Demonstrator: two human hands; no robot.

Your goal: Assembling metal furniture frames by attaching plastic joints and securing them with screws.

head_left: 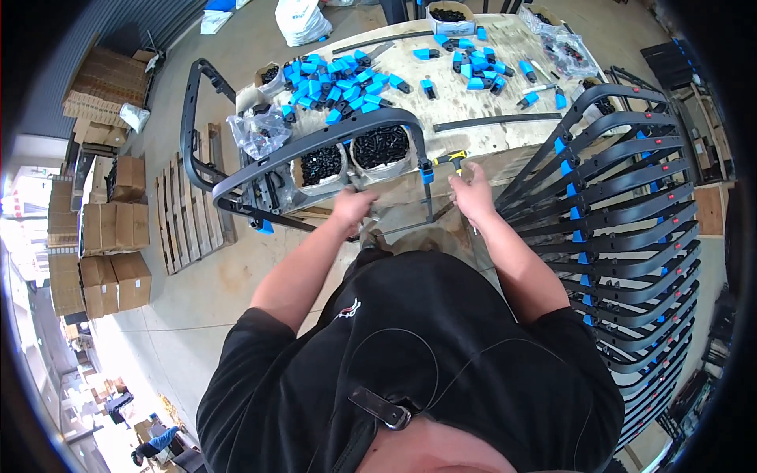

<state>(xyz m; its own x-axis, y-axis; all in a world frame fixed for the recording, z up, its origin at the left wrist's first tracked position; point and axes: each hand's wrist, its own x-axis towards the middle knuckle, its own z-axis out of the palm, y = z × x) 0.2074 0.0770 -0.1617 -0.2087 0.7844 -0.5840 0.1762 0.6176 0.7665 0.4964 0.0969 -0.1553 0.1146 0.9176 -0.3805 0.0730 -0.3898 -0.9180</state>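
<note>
A black curved frame [315,146] stands before me at the table's near edge, with a blue piece [426,173] on its right leg. Beside that blue piece is a yellow-and-black T-handle wrench [450,160]. My right hand [473,194] is at the wrench's handle, thumb and index finger apart; whether they touch it is hard to tell. My left hand [355,208] is low inside the frame, in front of the parts boxes, smeared by motion. Dark and greyish shapes show around it, and I cannot make out what it holds, if anything.
Blue-and-black connectors [339,83] lie heaped on the wooden table [505,138]. Boxes of small black parts [381,147] sit at its near edge. Many finished-looking black frames [631,213] stand in a row at right. A pallet [189,205] and cartons [114,229] are left.
</note>
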